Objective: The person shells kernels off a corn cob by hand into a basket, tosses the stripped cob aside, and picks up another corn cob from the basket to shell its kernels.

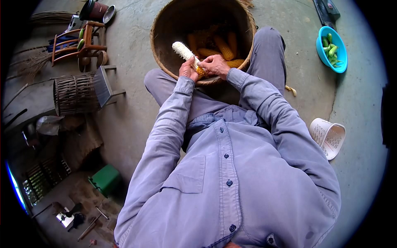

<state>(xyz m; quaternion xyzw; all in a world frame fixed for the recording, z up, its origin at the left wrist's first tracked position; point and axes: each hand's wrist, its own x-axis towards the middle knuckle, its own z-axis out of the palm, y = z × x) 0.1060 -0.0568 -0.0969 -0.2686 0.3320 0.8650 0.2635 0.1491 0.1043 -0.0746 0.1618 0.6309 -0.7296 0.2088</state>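
Observation:
My left hand [189, 69] is wrapped round a corn cob [182, 50] whose upper length is bare and white. Yellow kernels still sit on its lower end, between my hands. My right hand [214, 66] is closed with its fingertips pressed against that kernel-covered end. Both hands are over the near rim of a big round woven basket [156, 46] between my knees. Inside it lie several yellow ears of corn [223, 48], partly in shadow; the bottom of the basket is too dark to make out.
A blue bowl of green vegetables [321, 50] and a white perforated basket [317, 131] stand on the floor to the right. To the left are a wooden chair [62, 43], a wicker basket [74, 94] lying sideways, a small metal-topped stool [103, 86] and a green bin [105, 180].

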